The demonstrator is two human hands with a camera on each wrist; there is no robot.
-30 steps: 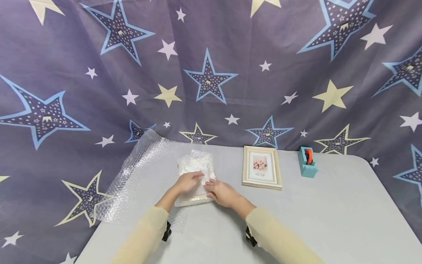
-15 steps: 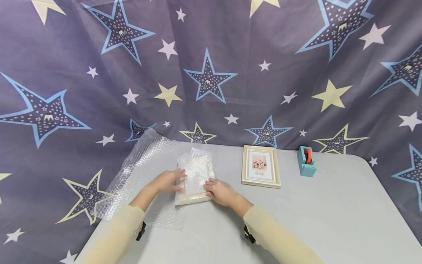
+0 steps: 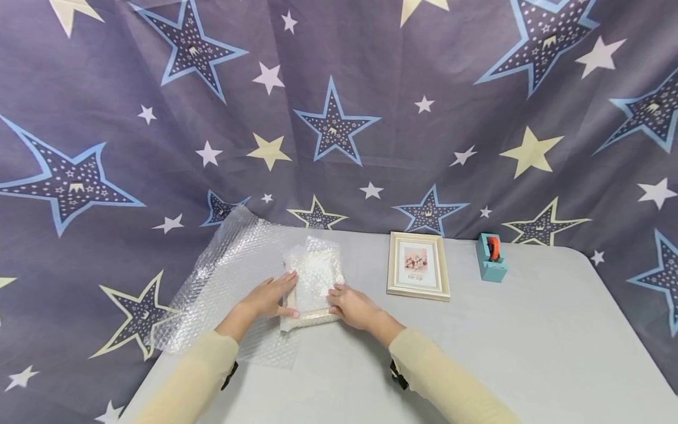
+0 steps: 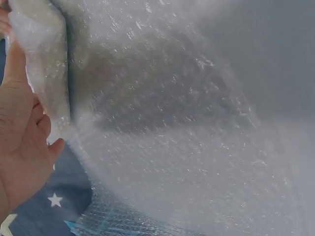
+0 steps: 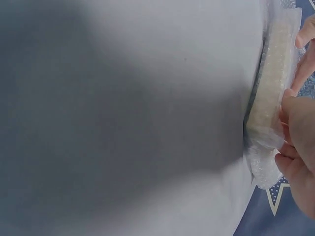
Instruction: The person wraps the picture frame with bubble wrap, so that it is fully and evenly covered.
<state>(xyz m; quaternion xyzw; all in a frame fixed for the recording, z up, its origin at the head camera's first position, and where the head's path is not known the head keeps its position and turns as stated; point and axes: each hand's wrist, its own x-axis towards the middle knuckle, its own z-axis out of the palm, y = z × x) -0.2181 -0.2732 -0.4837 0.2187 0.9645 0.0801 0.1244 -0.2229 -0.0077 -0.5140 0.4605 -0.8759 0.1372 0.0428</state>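
Observation:
What looks like a cream picture frame wrapped in bubble wrap lies flat on the table, its pale edge showing through the clear layers. My left hand holds its left side, the thumb near the front corner and the fingers apart from it. My right hand grips the right side with bent fingers. In the left wrist view the left hand lies along the package's edge, some fingers curled. The right wrist view shows the right hand at the package's thick side. The underside is hidden.
A loose sheet of bubble wrap spreads left of the package and hangs over the table's left edge. Right of the package lies a second picture frame, then a teal tape dispenser with an orange roll. A star-patterned curtain hangs behind the table.
My left hand has moved from the package's top to its left side, then settled a little closer against it. The right hand has stayed at the right side.

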